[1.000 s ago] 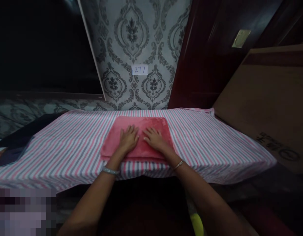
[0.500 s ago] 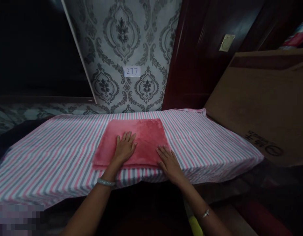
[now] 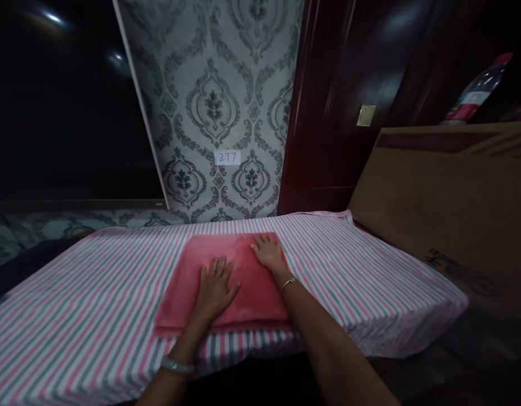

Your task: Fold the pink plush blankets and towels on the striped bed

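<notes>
A folded pink-red plush cloth point(image 3: 247, 299) lies flat on a striped tablecloth point(image 3: 353, 270), close to its front edge. Resting on the left-middle part of the plush cloth is my left hand point(image 3: 216, 287), palm down with fingers spread. My right hand point(image 3: 268, 251) lies on the far right corner area of the same cloth, fingers stretched out and apart. Neither hand grips anything. The folded layers show along the near edge of the plush cloth.
A large cardboard box point(image 3: 446, 197) stands at the right, with a plastic bottle point(image 3: 474, 96) behind its top edge. A dark television screen point(image 3: 70, 113) is at the left. Behind are patterned wallpaper, a paper label point(image 3: 227, 157) reading 277, and a dark red door point(image 3: 323, 129).
My right hand first slid to the near right edge of the plush cloth, then up to its far right corner. My left hand stayed on the cloth. The view has tilted upward.
</notes>
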Tool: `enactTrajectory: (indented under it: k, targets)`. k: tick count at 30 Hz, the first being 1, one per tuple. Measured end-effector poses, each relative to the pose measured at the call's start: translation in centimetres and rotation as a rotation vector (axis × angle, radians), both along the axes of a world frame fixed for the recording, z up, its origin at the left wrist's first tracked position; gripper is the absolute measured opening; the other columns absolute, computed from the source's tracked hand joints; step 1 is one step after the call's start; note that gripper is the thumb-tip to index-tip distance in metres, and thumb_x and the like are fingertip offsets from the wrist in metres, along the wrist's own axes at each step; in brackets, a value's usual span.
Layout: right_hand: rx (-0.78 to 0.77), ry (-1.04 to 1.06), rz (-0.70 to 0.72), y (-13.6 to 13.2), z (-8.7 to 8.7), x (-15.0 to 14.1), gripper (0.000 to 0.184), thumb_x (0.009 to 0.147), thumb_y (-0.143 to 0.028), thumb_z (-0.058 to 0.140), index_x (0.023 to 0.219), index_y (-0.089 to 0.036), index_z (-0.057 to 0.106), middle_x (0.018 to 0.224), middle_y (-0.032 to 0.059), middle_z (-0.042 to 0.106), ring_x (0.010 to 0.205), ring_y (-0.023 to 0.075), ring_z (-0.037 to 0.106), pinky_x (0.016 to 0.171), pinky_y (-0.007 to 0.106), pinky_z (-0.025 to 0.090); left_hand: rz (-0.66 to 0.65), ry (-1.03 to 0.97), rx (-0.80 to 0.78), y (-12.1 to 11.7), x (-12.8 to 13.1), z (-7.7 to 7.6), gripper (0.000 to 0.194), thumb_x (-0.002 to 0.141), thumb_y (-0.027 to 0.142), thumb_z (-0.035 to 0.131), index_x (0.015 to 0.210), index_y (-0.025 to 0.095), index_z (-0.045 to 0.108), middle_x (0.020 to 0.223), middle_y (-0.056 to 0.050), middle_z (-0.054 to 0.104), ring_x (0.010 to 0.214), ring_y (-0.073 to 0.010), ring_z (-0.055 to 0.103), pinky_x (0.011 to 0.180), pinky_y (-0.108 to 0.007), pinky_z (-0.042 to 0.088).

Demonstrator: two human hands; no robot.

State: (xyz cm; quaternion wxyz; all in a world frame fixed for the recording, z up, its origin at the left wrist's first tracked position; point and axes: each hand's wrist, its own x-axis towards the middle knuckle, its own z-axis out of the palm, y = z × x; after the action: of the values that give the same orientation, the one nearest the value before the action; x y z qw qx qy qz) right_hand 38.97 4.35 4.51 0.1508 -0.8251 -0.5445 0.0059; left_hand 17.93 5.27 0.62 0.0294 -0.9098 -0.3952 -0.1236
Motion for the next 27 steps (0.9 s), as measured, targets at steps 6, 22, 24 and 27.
enactTrajectory:
  k: [6, 22, 24, 27]
  targets:
    - [0.017, -0.001, -0.025, 0.3, -2.7, 1.0, 0.054, 0.105, -0.047, 0.030, 0.149, -0.022, 0.048, 0.155, 0.0103, 0.045, 0.145, 0.0301, 0.033, 0.118, 0.054, 0.021, 0.011, 0.010, -0.013, 0.1, 0.0, 0.1, 0.060, 0.098, 0.046, 0.043, 0.153, 0.022, 0.043, 0.162, -0.013, 0.034, 0.151, -0.0345, 0.028, 0.119, -0.065, 0.020]
    - [0.151, 0.392, 0.005, -6.1, -3.8, 3.4, 0.062, 0.101, -0.036, 0.046, 0.158, -0.015, 0.032, 0.163, 0.0141, 0.028, 0.150, 0.0224, 0.029, 0.120, 0.035, 0.028, 0.024, 0.059, 0.045, 0.8, 0.5, 0.8, 0.059, 0.096, 0.039, 0.040, 0.151, 0.019, 0.046, 0.161, -0.014, 0.035, 0.150, -0.0342, 0.031, 0.117, -0.064, 0.023]
    - [0.202, 0.483, 0.015, -7.6, -4.7, 3.2, 0.064, 0.100, -0.033, 0.047, 0.159, -0.018, 0.029, 0.159, 0.0118, 0.039, 0.144, 0.0213, 0.041, 0.117, 0.034, 0.034, 0.006, 0.031, 0.047, 0.8, 0.3, 1.0, 0.056, 0.096, 0.036, 0.040, 0.149, 0.017, 0.049, 0.159, -0.016, 0.038, 0.149, -0.0335, 0.033, 0.117, -0.062, 0.024]
    - [0.289, 0.508, -0.005, -9.4, -6.1, 3.0, 0.066, 0.097, -0.031, 0.050, 0.159, -0.022, 0.030, 0.152, 0.0087, 0.049, 0.136, 0.0223, 0.051, 0.112, 0.037, 0.042, 0.006, -0.012, 0.035, 1.3, -1.2, 1.6, 0.052, 0.096, 0.031, 0.038, 0.142, 0.016, 0.056, 0.153, -0.018, 0.047, 0.146, -0.0334, 0.039, 0.116, -0.061, 0.027]
